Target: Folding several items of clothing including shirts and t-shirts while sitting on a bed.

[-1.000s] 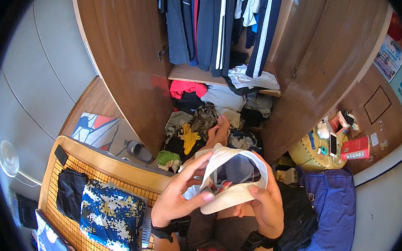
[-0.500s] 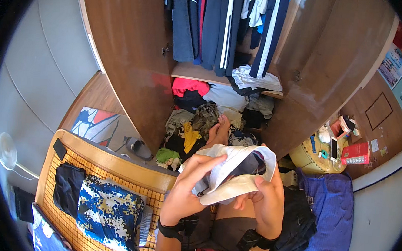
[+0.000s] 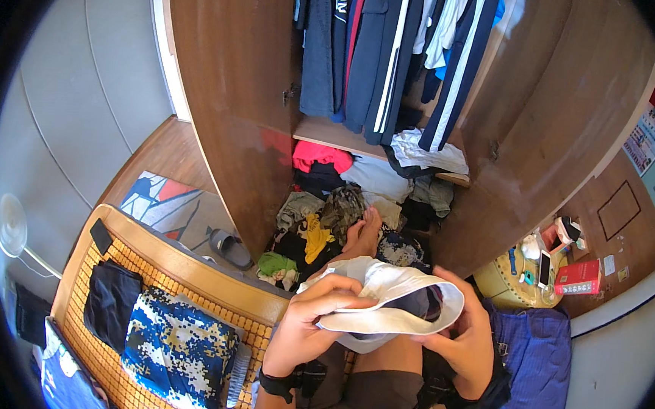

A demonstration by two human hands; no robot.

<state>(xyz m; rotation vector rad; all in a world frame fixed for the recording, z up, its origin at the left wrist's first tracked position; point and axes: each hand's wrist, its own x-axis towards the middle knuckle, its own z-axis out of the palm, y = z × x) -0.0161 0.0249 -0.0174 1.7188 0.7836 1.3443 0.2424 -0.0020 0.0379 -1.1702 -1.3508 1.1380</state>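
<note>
Above my lap I hold a white garment [image 3: 390, 281] with a wide band round its opening; what kind of garment it is I cannot make out. The band is stretched into an oval, and darker fabric shows inside. My left hand [image 3: 318, 318] pinches the band's left side, fingers bent over the top edge. On the opposite side my right hand [image 3: 466, 340] grips the band between thumb and fingers. Behind the garment my bare feet [image 3: 364, 230] rest near heaped clothes.
Ahead, an open wardrobe holds hanging trousers [image 3: 375, 63] above a clothes pile [image 3: 317, 238]. Left on the bamboo mat lie folded camouflage clothing [image 3: 176, 353] and black clothing [image 3: 112, 303]. Blue fabric [image 3: 532, 371] lies right, near a yellow stool [image 3: 508, 282] with a phone [image 3: 544, 269] and red book [image 3: 578, 277].
My hands have moved slightly apart and lower, the right one outward to the right. The garment's opening has turned wider and flatter. The whole view has shifted a little.
</note>
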